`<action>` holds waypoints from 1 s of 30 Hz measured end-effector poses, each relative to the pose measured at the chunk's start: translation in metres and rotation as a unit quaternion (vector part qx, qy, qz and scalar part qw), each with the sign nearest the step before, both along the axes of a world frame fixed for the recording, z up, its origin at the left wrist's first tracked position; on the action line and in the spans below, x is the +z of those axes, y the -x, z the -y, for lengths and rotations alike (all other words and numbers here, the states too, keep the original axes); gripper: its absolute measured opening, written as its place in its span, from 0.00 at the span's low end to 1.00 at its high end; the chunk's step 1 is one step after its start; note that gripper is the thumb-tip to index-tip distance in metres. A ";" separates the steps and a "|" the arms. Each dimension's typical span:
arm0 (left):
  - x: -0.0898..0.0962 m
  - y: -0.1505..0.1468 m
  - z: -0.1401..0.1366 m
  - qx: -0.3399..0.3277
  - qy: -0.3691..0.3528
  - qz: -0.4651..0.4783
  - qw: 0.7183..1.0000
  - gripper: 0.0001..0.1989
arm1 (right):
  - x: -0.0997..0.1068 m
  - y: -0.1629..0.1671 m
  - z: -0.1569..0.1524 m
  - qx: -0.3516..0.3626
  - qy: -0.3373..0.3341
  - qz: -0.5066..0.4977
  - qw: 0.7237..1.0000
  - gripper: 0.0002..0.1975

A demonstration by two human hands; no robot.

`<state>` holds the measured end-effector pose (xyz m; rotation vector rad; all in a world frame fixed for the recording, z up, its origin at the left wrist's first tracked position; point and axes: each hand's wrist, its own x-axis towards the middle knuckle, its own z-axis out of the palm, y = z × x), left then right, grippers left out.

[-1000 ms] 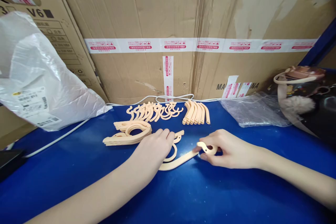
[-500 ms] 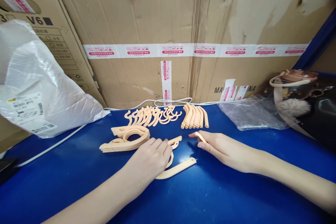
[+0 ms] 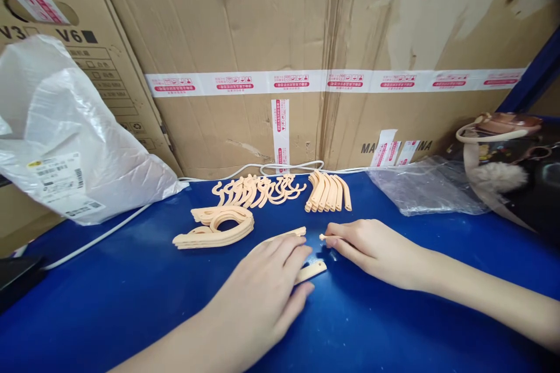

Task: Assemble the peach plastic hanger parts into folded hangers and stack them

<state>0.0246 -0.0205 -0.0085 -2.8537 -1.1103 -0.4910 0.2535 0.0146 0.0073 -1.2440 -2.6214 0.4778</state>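
Observation:
My left hand [image 3: 266, 285] lies over a cream folding-hanger frame [image 3: 300, 232], with its thumb spread away from the fingers. A hanger arm [image 3: 312, 271] pokes out between that thumb and the fingertips, while the rest of the frame is hidden under the palm. To the right, my right hand [image 3: 371, 250] pinches a small cream plastic piece [image 3: 322, 237] between thumb and forefinger. Only its knobbed tip shows clearly. Left of my hands rests a stack of cream hanger frames [image 3: 214, 239]. Behind are a row of cream hooks [image 3: 258, 192] and a row of curved hanger arms [image 3: 326, 192].
Large cardboard boxes [image 3: 245, 134] wall off the back of the blue table [image 3: 394, 338]. A white plastic mailer bag [image 3: 87, 145] stands at left, near a white cable [image 3: 105, 239]. At right lie a clear plastic bag [image 3: 429, 192] and a dark bag [image 3: 529, 186].
My left hand has shifted right and toward me over the hanger frame, its thumb now spread. The piece in my right hand has turned, its knobbed tip pointing left.

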 end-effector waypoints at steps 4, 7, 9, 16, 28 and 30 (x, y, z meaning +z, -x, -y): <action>-0.013 -0.007 0.005 0.006 0.031 0.025 0.999 0.14 | -0.007 0.000 0.004 -0.004 -0.004 -0.016 1.000 0.18; -0.017 -0.005 0.002 0.005 0.060 0.015 0.998 0.08 | -0.011 0.000 0.006 0.006 -0.006 -0.032 0.999 0.18; -0.018 -0.004 0.000 -0.004 0.080 0.013 0.997 0.07 | -0.012 0.001 0.007 0.007 0.000 -0.038 0.999 0.18; -0.017 -0.001 -0.002 -0.009 0.105 0.055 0.993 0.07 | -0.013 0.004 0.010 0.007 0.025 -0.048 0.999 0.16; -0.018 0.002 0.000 -0.011 0.109 0.087 0.990 0.06 | -0.012 0.007 0.022 0.030 0.053 -0.069 0.996 0.13; -0.018 0.002 0.001 -0.008 0.105 0.090 0.990 0.06 | -0.012 0.008 0.023 0.034 0.057 -0.075 0.995 0.13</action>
